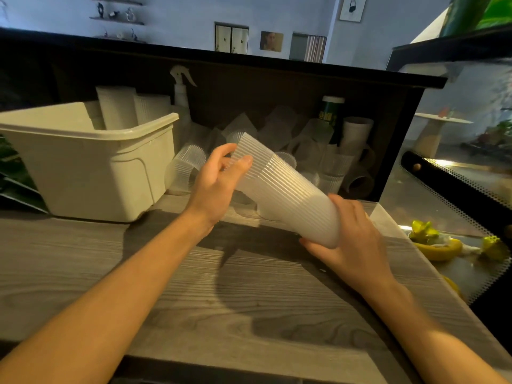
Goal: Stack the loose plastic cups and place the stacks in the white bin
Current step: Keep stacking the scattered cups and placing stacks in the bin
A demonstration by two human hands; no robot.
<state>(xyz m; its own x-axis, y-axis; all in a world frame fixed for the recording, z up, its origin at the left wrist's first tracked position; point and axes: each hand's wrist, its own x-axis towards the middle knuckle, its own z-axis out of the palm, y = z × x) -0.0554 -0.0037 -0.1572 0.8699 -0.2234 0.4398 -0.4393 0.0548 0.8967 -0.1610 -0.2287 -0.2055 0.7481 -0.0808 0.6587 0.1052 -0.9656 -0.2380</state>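
Your right hand (350, 239) cups the closed base end of the cup stack (279, 187), fingers curled under it; the fingertips are hidden behind the stack. Your left hand (219, 180) takes the open rim end in a pinching grip, thumb on the near side, the other fingers partly lost behind the translucent wall.

Item: cup stack. Ribbed, frosted clear plastic, many nested cups, tapering toward the right hand. Held tilted in the air above the worktop (194, 286), rim end up and to the left, between both grips.

Item: white bin (91, 167). Smooth plastic, rounded lip, standing on the worktop to the left of the left hand. Upright stacks (117, 109) rise behind its far rim; whether they stand inside it you cannot tell.

Item: loose cups (185, 167). Same ribbed plastic, lying jumbled against the dark back panel behind the held stack; in the shadow, single cups are hard to tell apart.

Item: spray bottle (181, 87). White, upright, behind the bin, lower part hidden.

Worktop: grey wood-grain surface.
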